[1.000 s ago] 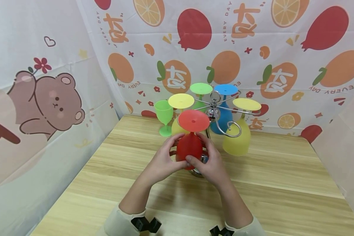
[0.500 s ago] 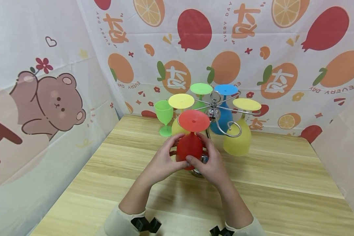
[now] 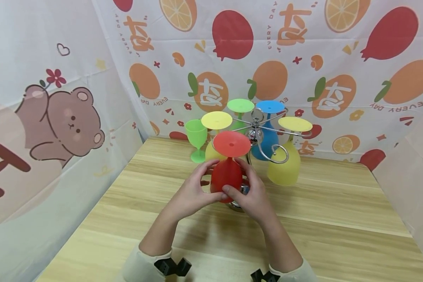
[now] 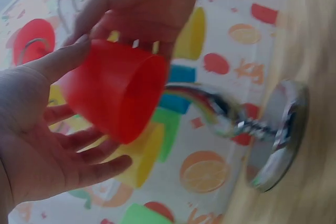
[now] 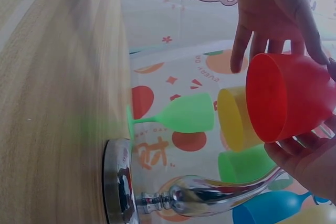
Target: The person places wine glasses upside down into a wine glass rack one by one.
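A red plastic goblet (image 3: 226, 176) hangs upside down by its foot from a chrome stemware rack (image 3: 255, 137). My right hand (image 3: 252, 196) grips its bowl from the right, thumb in front and fingers behind. On the other side my left hand (image 3: 194, 192) has its thumb against the bowl, while its fingers stand extended and apart from the red wall in the left wrist view. Around the rack also hang a yellow goblet (image 3: 216, 121) at left, a light green goblet (image 3: 240, 105), a blue goblet (image 3: 266, 137) and another yellow goblet (image 3: 285, 166) at right.
A green goblet (image 3: 196, 137) stands upright on the wooden table (image 3: 144, 188), left of the rack. The rack's round chrome base (image 5: 118, 182) sits on the table below the red goblet. A fruit-print cloth (image 3: 183, 51) hangs close behind.
My left hand has eased slightly to the left, its fingers coming off the red goblet's bowl. The right hand and the rack look the same as before.
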Demonstrator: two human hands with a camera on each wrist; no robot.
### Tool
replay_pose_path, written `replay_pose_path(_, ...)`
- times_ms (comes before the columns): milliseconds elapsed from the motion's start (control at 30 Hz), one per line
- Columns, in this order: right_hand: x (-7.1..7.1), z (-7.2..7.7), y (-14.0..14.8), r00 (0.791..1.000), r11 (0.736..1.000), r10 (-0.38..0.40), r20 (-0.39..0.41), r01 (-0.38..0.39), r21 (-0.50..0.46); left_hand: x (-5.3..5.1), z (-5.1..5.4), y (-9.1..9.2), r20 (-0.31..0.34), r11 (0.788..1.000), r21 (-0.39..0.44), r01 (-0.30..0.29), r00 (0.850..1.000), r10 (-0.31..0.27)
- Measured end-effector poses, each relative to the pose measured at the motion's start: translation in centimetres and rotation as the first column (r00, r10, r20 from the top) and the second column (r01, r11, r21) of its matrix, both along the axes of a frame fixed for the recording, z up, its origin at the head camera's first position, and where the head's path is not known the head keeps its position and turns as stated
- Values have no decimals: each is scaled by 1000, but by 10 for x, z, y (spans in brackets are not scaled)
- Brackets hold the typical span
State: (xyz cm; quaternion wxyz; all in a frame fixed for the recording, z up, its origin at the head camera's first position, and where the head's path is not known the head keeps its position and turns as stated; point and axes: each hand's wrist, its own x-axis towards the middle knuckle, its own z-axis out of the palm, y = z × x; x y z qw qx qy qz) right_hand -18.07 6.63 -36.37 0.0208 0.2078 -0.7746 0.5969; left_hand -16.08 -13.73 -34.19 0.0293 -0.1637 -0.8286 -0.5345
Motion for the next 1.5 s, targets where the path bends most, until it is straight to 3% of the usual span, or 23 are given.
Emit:
replay_pose_path(200, -1, 2, 0, 1000, 1000, 3, 0, -3, 0, 1, 8, -19, 12, 998, -54, -29, 999, 30)
replay_pose_path(533, -1, 0, 1, 1000, 1000, 7, 24, -7, -2, -5, 13, -45, 19, 997, -37, -69, 997, 70)
replay_pose_path(667, -2, 0, 1, 1000, 1000, 8, 27, -8, 3, -13, 14, -56, 6, 992, -50, -115, 993, 116)
replay_pose_path(767, -2, 0, 1, 999, 1000, 12, 31, -12, 3, -24, 15, -64, -2, 983, -89, -160, 987, 161)
replay_pose_path(933, -1, -1, 0, 999, 1000, 15, 28, -16, 3, -54, 16, -73, -55, 959, -166, -231, 973, 225)
replay_pose_path(1100, -2, -1, 1, 1000, 1000, 12, 23, -12, 7, -98, 16, -79, -108, 918, -276, -285, 958, 265)
replay_pose_path(1200, -3, -1, 2, 1000, 1000, 7, 18, -7, 16, -126, 16, -77, -134, 880, -363, -306, 952, 275)
replay_pose_path(1400, -4, -2, 3, 1000, 1000, 1, 5, -1, 24, -184, 12, -65, -193, 775, -546, -319, 948, 254)
replay_pose_path(1500, -4, -4, 1, 1000, 1000, 10, 12, -10, 13, -204, 7, -63, -204, 723, -613, -319, 948, 245)
